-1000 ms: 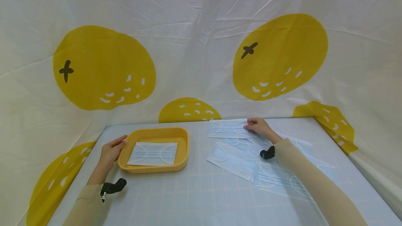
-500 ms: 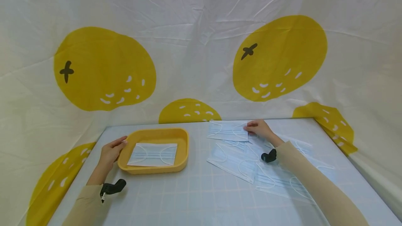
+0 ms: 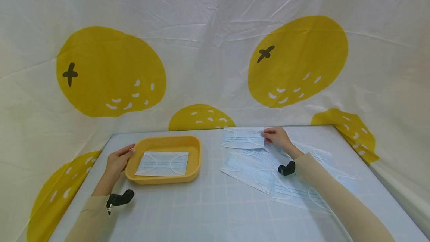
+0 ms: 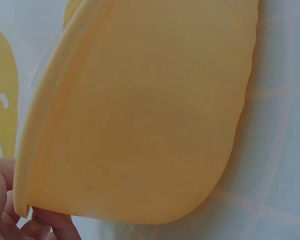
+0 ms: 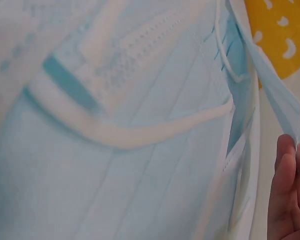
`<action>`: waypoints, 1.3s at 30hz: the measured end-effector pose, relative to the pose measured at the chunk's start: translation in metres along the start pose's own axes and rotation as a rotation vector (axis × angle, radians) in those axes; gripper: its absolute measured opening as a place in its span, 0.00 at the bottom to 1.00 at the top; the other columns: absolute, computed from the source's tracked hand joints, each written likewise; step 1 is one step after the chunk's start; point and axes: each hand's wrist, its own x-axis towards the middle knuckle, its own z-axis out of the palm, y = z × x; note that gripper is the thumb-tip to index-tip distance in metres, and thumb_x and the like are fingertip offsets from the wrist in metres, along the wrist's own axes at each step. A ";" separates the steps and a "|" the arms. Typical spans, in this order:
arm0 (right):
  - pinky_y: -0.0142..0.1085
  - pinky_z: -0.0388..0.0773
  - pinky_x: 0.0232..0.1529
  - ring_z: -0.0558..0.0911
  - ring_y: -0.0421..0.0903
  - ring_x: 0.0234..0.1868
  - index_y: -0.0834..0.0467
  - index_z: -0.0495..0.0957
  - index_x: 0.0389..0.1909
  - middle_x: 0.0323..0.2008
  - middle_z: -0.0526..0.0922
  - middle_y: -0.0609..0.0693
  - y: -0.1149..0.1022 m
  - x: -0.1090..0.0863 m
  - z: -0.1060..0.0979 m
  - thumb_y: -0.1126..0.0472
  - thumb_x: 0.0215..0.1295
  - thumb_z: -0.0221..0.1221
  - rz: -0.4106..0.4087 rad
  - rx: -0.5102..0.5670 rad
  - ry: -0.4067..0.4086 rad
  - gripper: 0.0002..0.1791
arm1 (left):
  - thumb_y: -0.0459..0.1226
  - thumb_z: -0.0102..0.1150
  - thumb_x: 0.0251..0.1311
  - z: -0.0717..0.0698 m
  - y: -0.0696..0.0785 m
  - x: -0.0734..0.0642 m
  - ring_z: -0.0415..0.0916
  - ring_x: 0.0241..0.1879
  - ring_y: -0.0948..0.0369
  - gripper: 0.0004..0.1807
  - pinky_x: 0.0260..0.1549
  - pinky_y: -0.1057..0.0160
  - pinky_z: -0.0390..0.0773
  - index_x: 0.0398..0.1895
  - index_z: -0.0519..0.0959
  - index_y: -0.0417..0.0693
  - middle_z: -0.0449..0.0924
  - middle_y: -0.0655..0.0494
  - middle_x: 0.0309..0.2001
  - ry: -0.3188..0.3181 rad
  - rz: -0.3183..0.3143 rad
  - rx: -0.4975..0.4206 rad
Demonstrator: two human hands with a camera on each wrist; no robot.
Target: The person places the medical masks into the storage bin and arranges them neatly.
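Note:
My left hand (image 3: 116, 163) grips the left rim of a yellow plastic tray (image 3: 196, 160). In the left wrist view, its fingers (image 4: 55, 222) reach under the rim of the tray (image 4: 140, 125). One pale blue face mask (image 3: 162, 164) with white ear loops lies flat in the tray. At the table's far side, my right hand (image 3: 278, 137) pinches the right edge of another face mask (image 3: 242, 138). The right wrist view shows the pinched mask (image 5: 277, 90) raised at its edge between thumb and fingertips (image 5: 286, 165). Loose masks (image 3: 250, 171) lie below it.
Several more masks (image 3: 299, 191) overlap on the right of the table (image 3: 188, 212), partly under my right forearm (image 3: 336, 193). A white curtain (image 3: 208, 66) with yellow fruit prints hangs right behind the table's far edge. Black wrist cameras (image 3: 121, 198) sit on both sleeves.
My right fingers have shifted slightly at the mask's right edge, and that mask has moved slightly. The left hand and the tray stay in place; the head view has shifted a little.

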 end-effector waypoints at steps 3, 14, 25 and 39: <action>0.28 0.82 0.31 0.80 0.36 0.25 0.71 0.78 0.51 0.37 0.86 0.60 -0.003 -0.003 0.000 0.59 0.66 0.60 -0.014 -0.023 0.028 0.20 | 0.46 0.55 0.66 0.001 0.001 0.001 0.71 0.28 0.76 0.29 0.25 0.73 0.76 0.68 0.68 0.47 0.77 0.66 0.46 0.002 -0.005 0.001; 0.30 0.83 0.36 0.81 0.39 0.27 0.69 0.78 0.52 0.46 0.83 0.66 -0.016 -0.015 0.000 0.60 0.68 0.58 0.050 -0.028 0.102 0.19 | 0.46 0.53 0.67 0.002 0.003 0.001 0.71 0.28 0.77 0.28 0.27 0.74 0.77 0.68 0.67 0.46 0.72 0.48 0.61 -0.006 -0.003 0.016; 0.25 0.81 0.33 0.80 0.35 0.26 0.69 0.78 0.53 0.48 0.82 0.67 -0.027 -0.026 0.001 0.58 0.67 0.59 0.036 0.020 0.130 0.20 | 0.48 0.54 0.66 0.003 0.004 0.001 0.71 0.28 0.80 0.29 0.27 0.75 0.77 0.68 0.68 0.47 0.69 0.43 0.66 0.014 0.001 0.007; 0.39 0.84 0.41 0.83 0.46 0.30 0.68 0.79 0.51 0.39 0.84 0.63 -0.050 -0.043 0.007 0.58 0.67 0.59 -0.049 0.056 0.184 0.19 | 0.46 0.53 0.67 0.003 0.002 0.003 0.70 0.28 0.78 0.28 0.27 0.75 0.77 0.68 0.67 0.47 0.68 0.44 0.65 0.004 -0.016 0.007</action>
